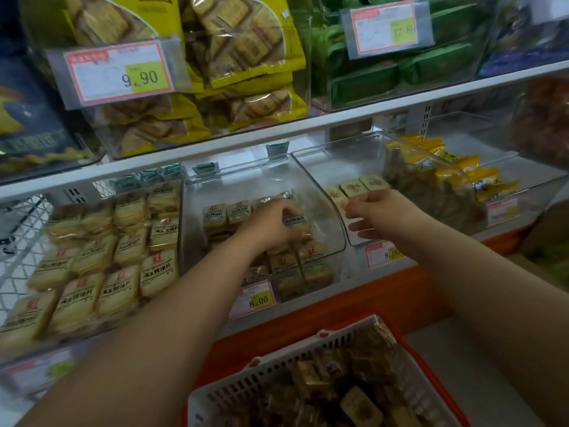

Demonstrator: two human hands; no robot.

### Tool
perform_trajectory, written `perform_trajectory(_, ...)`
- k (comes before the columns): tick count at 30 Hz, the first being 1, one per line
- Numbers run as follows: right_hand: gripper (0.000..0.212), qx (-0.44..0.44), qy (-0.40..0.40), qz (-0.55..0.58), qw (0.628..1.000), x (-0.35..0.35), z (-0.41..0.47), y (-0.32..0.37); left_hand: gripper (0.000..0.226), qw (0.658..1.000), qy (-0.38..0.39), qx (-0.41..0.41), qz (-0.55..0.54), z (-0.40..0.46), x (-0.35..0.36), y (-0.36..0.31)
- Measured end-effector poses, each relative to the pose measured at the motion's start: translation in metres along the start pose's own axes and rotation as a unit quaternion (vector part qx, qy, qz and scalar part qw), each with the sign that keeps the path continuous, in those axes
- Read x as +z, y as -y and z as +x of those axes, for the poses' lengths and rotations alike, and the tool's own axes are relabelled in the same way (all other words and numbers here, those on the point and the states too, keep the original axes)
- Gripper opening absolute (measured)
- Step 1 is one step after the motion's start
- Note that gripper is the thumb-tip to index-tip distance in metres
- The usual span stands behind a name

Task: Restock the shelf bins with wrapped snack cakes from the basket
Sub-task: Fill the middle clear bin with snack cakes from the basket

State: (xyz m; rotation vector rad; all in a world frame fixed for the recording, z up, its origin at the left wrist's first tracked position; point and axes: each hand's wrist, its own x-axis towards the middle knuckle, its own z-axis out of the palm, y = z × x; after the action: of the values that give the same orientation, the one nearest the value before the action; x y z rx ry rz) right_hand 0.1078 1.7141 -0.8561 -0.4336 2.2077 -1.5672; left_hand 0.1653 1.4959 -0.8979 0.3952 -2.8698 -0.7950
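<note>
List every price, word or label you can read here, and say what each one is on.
"9.90": price tag on the clear bin of yellow biscuit packs.
"12.8", last digit unclear: tag on the bin of green packs.
"8.00": tag on the middle bin.
"8.00", partly hidden: tag on the next bin.
Printing on the snack cake wrappers and the tags' small print: too blurred to read.

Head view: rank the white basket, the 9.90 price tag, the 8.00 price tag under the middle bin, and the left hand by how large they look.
1. white basket, though it sits nearest the camera
2. 9.90 price tag
3. left hand
4. 8.00 price tag

The left hand and the 8.00 tag look close; that order is unsure.
</note>
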Motion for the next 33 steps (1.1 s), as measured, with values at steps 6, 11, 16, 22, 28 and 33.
perform_trajectory(6, 0.018, -0.011, 0.007, -0.028, 1.0, 0.014, -0.003, 0.0, 0.039, 0.999, 0.024, -0.033, 0.004, 0.019, 0.023, 0.004)
perform_trajectory(11, 0.026, -0.02, -0.005, -0.056, 0.998, 0.017, -0.006, -0.001, 0.032, 0.997, -0.021, -0.031, 0.061, 0.024, 0.03, 0.007)
perform_trajectory(16, 0.028, -0.04, -0.01, -0.078, 0.996, 0.021, -0.011, -0.002, 0.036, 0.997, -0.014, -0.04, 0.068, 0.02, 0.031, 0.007)
perform_trajectory(22, 0.034, -0.043, -0.015, -0.101, 0.994, 0.021, -0.021, -0.003, 0.039, 0.995, 0.03, -0.077, -0.049, 0.012, 0.021, 0.003)
perform_trajectory(28, 0.054, -0.048, -0.012, -0.141, 0.989, 0.013, -0.039, -0.01, 0.07, 0.99, 0.093, -0.055, -0.089, -0.014, 0.004, -0.017)
perform_trajectory(33, 0.053, -0.04, -0.028, -0.143, 0.989, 0.006, -0.058, -0.017, 0.057, 0.995, 0.041, -0.033, -0.083, -0.063, 0.002, -0.04)
